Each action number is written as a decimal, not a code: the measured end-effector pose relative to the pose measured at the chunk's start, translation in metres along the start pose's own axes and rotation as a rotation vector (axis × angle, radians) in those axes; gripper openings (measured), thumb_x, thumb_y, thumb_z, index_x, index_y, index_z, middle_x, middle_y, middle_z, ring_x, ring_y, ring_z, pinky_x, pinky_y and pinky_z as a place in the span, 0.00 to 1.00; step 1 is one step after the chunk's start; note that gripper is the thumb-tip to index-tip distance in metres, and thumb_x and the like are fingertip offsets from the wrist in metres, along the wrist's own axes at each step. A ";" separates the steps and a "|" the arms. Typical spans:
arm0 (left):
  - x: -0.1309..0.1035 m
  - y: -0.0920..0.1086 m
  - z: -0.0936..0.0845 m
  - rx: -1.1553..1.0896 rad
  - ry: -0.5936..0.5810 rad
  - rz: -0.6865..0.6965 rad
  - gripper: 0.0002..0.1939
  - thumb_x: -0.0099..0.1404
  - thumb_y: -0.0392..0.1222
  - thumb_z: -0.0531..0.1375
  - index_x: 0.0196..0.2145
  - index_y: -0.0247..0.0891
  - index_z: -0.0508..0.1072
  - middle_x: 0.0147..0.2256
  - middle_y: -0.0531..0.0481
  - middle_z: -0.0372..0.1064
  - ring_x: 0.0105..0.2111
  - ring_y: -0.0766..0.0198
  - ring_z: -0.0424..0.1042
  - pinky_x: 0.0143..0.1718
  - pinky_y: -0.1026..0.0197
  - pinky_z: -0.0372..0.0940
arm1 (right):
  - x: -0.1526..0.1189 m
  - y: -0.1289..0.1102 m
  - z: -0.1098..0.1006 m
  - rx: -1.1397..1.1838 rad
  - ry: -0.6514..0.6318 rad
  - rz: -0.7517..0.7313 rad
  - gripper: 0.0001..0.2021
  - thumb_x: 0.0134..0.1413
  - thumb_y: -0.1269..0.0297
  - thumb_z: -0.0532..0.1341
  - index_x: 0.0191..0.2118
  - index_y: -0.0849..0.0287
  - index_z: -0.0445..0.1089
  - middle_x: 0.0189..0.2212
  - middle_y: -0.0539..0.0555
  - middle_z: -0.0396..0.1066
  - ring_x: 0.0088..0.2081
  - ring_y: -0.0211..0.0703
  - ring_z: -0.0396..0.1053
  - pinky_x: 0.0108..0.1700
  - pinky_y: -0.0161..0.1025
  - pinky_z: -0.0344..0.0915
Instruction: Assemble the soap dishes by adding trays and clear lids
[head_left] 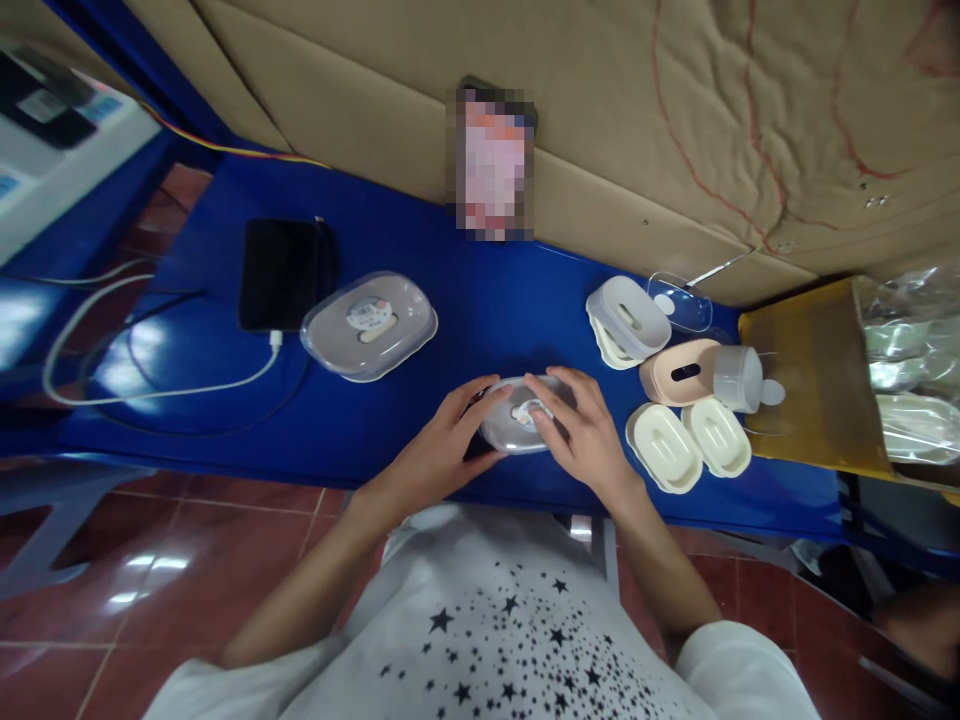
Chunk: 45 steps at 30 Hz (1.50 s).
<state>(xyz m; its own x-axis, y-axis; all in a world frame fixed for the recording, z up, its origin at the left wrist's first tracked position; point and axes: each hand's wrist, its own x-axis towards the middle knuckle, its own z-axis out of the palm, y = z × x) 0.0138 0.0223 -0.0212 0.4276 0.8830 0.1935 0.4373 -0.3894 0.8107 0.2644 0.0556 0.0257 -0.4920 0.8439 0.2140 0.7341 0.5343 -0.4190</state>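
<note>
Near the front edge of the blue table, my left hand (458, 428) and my right hand (576, 425) hold a small oval plastic container (517, 438) from its two sides. It has a clear lid with a round sticker, which my fingers partly cover. The fingers of both hands curve over its top and rim. To the left lies a larger oval container (405, 345) with a clear cover, a sticker and a pale base. On the right are two cream oval trays (664, 450), a peach oval box (660, 375) with a dark slot, and a grey-white slotted box (637, 305) on a cream base.
A black device (277, 275) with a white cable (187, 392) lies on the left. A phone (493, 165) leans against the cardboard wall (600, 90). A clear oval lid (690, 305) and a round white-clear pot (737, 380) stand by a carton (810, 380) of wrapped items.
</note>
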 end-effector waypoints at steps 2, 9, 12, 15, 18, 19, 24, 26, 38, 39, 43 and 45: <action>0.001 0.001 0.000 -0.018 -0.002 -0.010 0.47 0.72 0.40 0.68 0.78 0.54 0.47 0.72 0.37 0.55 0.73 0.43 0.59 0.70 0.34 0.64 | 0.002 0.000 -0.001 -0.005 -0.007 0.000 0.22 0.77 0.59 0.56 0.71 0.45 0.67 0.63 0.61 0.68 0.64 0.59 0.68 0.66 0.62 0.69; 0.000 0.003 0.000 0.013 -0.005 0.014 0.43 0.74 0.40 0.66 0.78 0.55 0.48 0.74 0.38 0.51 0.73 0.42 0.59 0.68 0.35 0.68 | -0.002 0.007 0.007 -0.103 -0.016 -0.097 0.27 0.76 0.59 0.55 0.76 0.47 0.59 0.67 0.62 0.66 0.68 0.61 0.65 0.67 0.62 0.68; 0.000 0.002 -0.002 0.081 -0.018 0.089 0.41 0.77 0.40 0.63 0.78 0.52 0.47 0.74 0.37 0.51 0.74 0.42 0.57 0.70 0.33 0.64 | -0.006 0.005 0.012 -0.117 -0.026 -0.129 0.30 0.76 0.60 0.55 0.79 0.50 0.52 0.71 0.63 0.63 0.72 0.61 0.60 0.70 0.61 0.65; -0.002 0.001 -0.004 0.127 -0.012 0.099 0.41 0.76 0.43 0.63 0.78 0.48 0.47 0.74 0.34 0.53 0.73 0.41 0.58 0.69 0.34 0.65 | -0.008 -0.001 0.011 -0.105 -0.061 -0.127 0.34 0.77 0.56 0.55 0.81 0.50 0.45 0.74 0.63 0.59 0.75 0.61 0.55 0.73 0.62 0.61; -0.006 0.000 -0.008 0.161 0.031 0.060 0.42 0.74 0.50 0.66 0.77 0.47 0.51 0.70 0.34 0.58 0.70 0.40 0.63 0.67 0.35 0.68 | -0.002 0.004 0.002 -0.005 -0.120 -0.170 0.37 0.78 0.48 0.51 0.82 0.51 0.36 0.78 0.62 0.51 0.78 0.58 0.48 0.75 0.61 0.58; -0.007 0.000 -0.010 0.186 0.064 0.039 0.42 0.74 0.51 0.67 0.77 0.47 0.52 0.69 0.34 0.59 0.69 0.40 0.65 0.66 0.35 0.69 | 0.002 0.011 -0.002 0.009 -0.116 -0.154 0.37 0.78 0.47 0.49 0.82 0.52 0.34 0.79 0.62 0.49 0.79 0.56 0.47 0.76 0.60 0.57; -0.012 0.003 -0.019 0.472 0.342 -0.048 0.43 0.71 0.43 0.69 0.76 0.44 0.54 0.73 0.28 0.51 0.70 0.29 0.60 0.65 0.29 0.66 | 0.023 0.070 -0.021 -0.288 0.125 0.270 0.33 0.77 0.54 0.52 0.79 0.62 0.48 0.74 0.69 0.60 0.75 0.64 0.56 0.75 0.68 0.51; -0.012 0.009 -0.017 0.565 0.405 -0.026 0.44 0.70 0.40 0.70 0.76 0.42 0.55 0.75 0.26 0.45 0.71 0.27 0.57 0.65 0.29 0.65 | 0.025 0.083 -0.022 -0.373 0.137 0.345 0.28 0.76 0.57 0.55 0.75 0.60 0.59 0.67 0.68 0.69 0.67 0.65 0.66 0.71 0.69 0.55; 0.011 0.047 0.013 0.229 0.215 0.230 0.33 0.73 0.25 0.57 0.71 0.42 0.61 0.68 0.38 0.65 0.68 0.52 0.66 0.66 0.47 0.68 | -0.059 0.000 -0.020 -0.096 -0.162 -0.138 0.22 0.75 0.66 0.59 0.69 0.53 0.67 0.58 0.57 0.77 0.61 0.49 0.71 0.66 0.52 0.62; 0.019 0.047 0.014 0.223 0.169 0.228 0.33 0.73 0.24 0.55 0.71 0.41 0.61 0.67 0.38 0.66 0.68 0.53 0.67 0.66 0.47 0.68 | -0.069 -0.001 -0.024 -0.075 -0.149 -0.112 0.21 0.74 0.66 0.59 0.69 0.53 0.68 0.57 0.57 0.77 0.60 0.49 0.71 0.65 0.52 0.63; 0.073 0.047 0.030 0.424 -0.073 0.259 0.33 0.71 0.23 0.51 0.72 0.33 0.61 0.72 0.35 0.62 0.71 0.48 0.64 0.68 0.44 0.66 | -0.100 -0.002 -0.032 -0.023 -0.094 -0.039 0.18 0.72 0.67 0.61 0.64 0.52 0.72 0.54 0.56 0.79 0.57 0.49 0.73 0.63 0.52 0.66; 0.108 0.046 0.046 0.541 -0.122 0.288 0.35 0.70 0.22 0.50 0.73 0.31 0.61 0.75 0.34 0.55 0.74 0.45 0.59 0.71 0.41 0.62 | -0.113 -0.001 -0.030 -0.013 -0.071 -0.029 0.19 0.70 0.68 0.62 0.63 0.52 0.73 0.53 0.56 0.79 0.56 0.50 0.74 0.62 0.53 0.67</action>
<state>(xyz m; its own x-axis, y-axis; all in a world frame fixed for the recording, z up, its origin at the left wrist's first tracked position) 0.1161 0.0874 0.0120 0.6612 0.6992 0.2719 0.6162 -0.7129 0.3349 0.3333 -0.0385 0.0285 -0.5454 0.8223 0.1623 0.7247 0.5599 -0.4017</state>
